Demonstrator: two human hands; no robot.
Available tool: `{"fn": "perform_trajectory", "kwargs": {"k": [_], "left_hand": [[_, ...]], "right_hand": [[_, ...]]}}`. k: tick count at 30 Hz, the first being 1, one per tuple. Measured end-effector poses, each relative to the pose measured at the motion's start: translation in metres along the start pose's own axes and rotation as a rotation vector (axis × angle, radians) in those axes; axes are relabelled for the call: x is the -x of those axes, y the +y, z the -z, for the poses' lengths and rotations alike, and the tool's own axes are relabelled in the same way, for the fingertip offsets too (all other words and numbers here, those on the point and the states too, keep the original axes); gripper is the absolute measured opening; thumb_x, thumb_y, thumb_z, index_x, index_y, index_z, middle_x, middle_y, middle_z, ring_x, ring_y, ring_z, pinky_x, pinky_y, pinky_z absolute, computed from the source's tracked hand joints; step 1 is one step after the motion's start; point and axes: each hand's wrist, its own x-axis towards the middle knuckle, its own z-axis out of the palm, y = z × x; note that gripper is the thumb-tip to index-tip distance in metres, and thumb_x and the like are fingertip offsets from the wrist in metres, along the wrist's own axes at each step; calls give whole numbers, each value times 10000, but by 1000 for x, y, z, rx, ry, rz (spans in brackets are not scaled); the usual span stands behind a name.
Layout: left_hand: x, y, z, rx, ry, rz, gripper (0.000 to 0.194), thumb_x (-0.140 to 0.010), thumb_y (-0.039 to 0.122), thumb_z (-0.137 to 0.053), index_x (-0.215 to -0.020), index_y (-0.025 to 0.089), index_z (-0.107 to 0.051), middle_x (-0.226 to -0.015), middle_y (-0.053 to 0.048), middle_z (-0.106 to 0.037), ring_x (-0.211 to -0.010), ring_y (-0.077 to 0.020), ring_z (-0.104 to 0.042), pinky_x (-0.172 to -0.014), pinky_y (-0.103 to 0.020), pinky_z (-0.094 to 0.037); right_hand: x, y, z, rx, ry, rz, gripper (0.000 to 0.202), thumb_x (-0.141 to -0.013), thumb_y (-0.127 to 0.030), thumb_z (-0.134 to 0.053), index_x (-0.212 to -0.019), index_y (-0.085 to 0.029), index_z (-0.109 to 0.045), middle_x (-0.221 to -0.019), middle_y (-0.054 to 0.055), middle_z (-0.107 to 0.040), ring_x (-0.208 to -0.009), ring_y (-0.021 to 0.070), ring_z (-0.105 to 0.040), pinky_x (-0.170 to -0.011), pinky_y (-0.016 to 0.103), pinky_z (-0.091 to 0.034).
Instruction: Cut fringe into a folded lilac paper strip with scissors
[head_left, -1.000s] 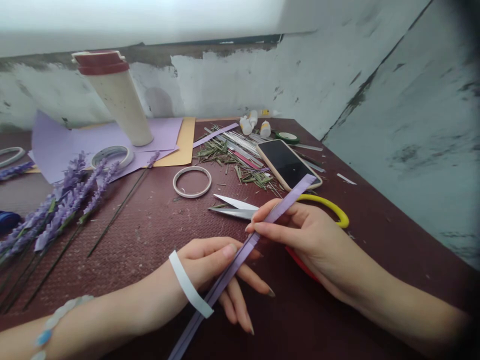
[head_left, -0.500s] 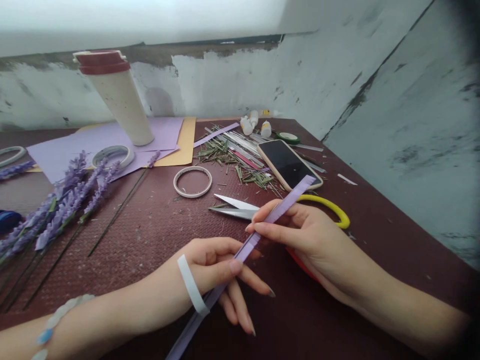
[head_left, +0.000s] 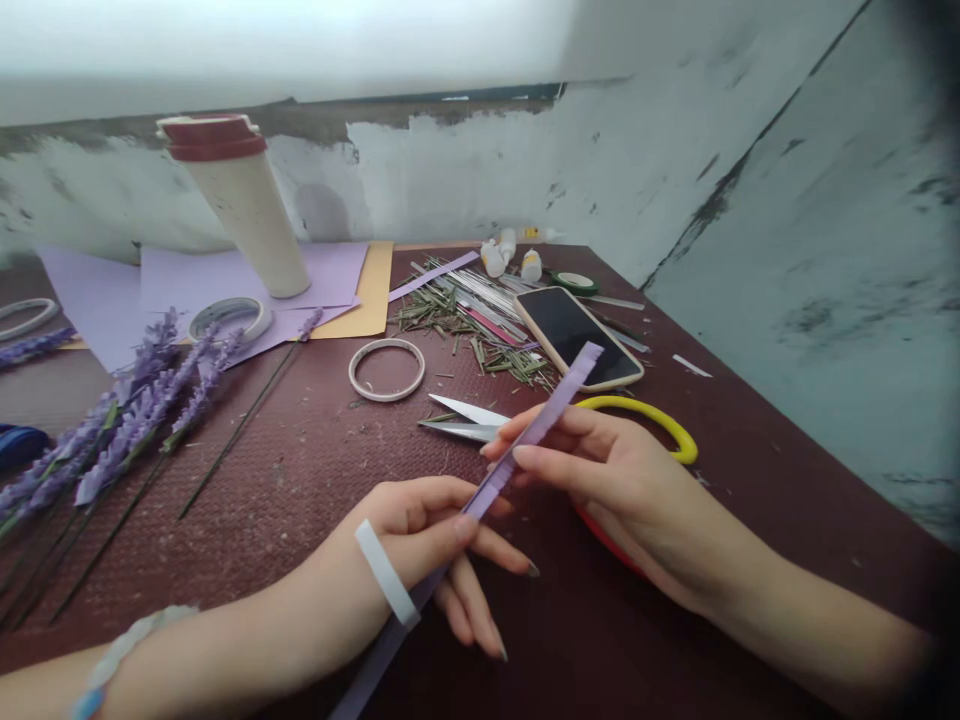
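Note:
A long, narrow strip of purple paper [head_left: 559, 402] runs slantwise from the lower middle up toward the phone. My left hand [head_left: 427, 545] pinches it between thumb and index finger, the other fingers spread below. A white strip [head_left: 386, 572] lies across the base of my left thumb. Higher up, my right hand [head_left: 607, 465] has the same paper strip between thumb and fingers; its top end sticks out past them. Just behind my right hand lie scissors [head_left: 469, 415] with open blades and a yellow and red handle, partly hidden by that hand.
Purple artificial lavender stems [head_left: 142, 425] lie at left. A lidded cup [head_left: 244, 215] stands on purple sheets [head_left: 337, 270]. A tape roll [head_left: 386, 370], a phone [head_left: 581, 340], cut green bits [head_left: 427, 310], small glue bottles [head_left: 493, 258] and green tape [head_left: 575, 283] spread toward the wall.
My right hand has shifted slightly left along the paper strip, and the strip's top end has moved left and stands steeper. My left hand keeps nearly the same place.

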Motion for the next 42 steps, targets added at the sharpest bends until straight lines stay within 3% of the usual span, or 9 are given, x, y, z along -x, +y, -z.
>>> {"fn": "perform_trajectory", "kwargs": {"k": [4,8,13,20,23,26,30,32,42], "left_hand": [[2,0,-5,0,212,-153,399,-862,418,-1025,-1076,151,-818,-1008,-132,-941,-598,-186,-852,-530,-208,-607],[5,7,-15,-13,399,-269,322,-862,332,-1029,-1012,151,-808,-969,-103,-943,-630,-172,-865,-582,-184,-635],[7,18,-22,-21,453,-198,387,-758,269,-1088,-970,167,-781,-898,-57,-931,-649,-184,-878,-584,-184,-647],[7,22,-28,-35,477,-223,396,-726,305,-1098,-895,154,-773,-905,-88,-934,-620,-178,-866,-570,-178,-644],[7,21,-25,-19,448,-208,410,-720,303,-1110,-902,152,-774,-915,-95,-940,-621,-178,-870,-568,-171,-644],[6,18,-21,37,322,-148,385,-758,315,-1101,-937,155,-801,-939,-95,-946,-635,-187,-883,-560,-168,-637],[7,7,-17,95,50,4,362,-844,418,-1054,-1027,169,-865,-1024,-122,-951,-694,-218,-909,-571,-183,-642],[6,1,-17,98,-27,50,384,-836,458,-1054,-1038,180,-883,-1010,-113,-951,-701,-225,-912,-584,-192,-652],[4,-5,-15,99,5,37,374,-818,452,-1066,-1035,197,-899,-991,-82,-951,-727,-203,-916,-623,-183,-656]], "right_hand": [[-1,-10,7,104,-45,-10,442,-793,-582,-1001,-1066,-258,-874,-1107,95,-882,-1126,323,-824,-1014,458,-649],[-5,-23,29,630,85,160,335,-813,-592,-944,-926,-294,-841,-1005,75,-871,-924,315,-794,-856,450,-637],[-14,-28,65,1011,-10,226,203,-801,-485,-890,-871,-312,-812,-907,72,-841,-818,322,-772,-745,437,-596],[-14,-27,87,1108,-75,179,393,-732,-483,-971,-1066,-314,-851,-1077,105,-822,-998,368,-790,-859,468,-664],[-11,-30,76,1057,31,229,306,-778,-514,-945,-986,-313,-846,-1037,105,-828,-937,356,-779,-844,486,-640],[-4,-27,48,755,177,238,365,-818,-657,-928,-866,-306,-840,-899,81,-810,-842,319,-753,-807,471,-619],[6,-16,9,210,-109,-70,508,-743,-699,-1021,-956,-259,-882,-977,78,-872,-949,302,-815,-898,428,-653],[9,-12,-2,107,-133,-161,511,-725,-682,-1042,-895,-231,-871,-884,69,-861,-869,272,-813,-830,390,-661],[7,-8,-4,-1,-81,-197,375,-667,-485,-1114,-763,-213,-875,-842,58,-879,-775,222,-828,-787,332,-705]]}}
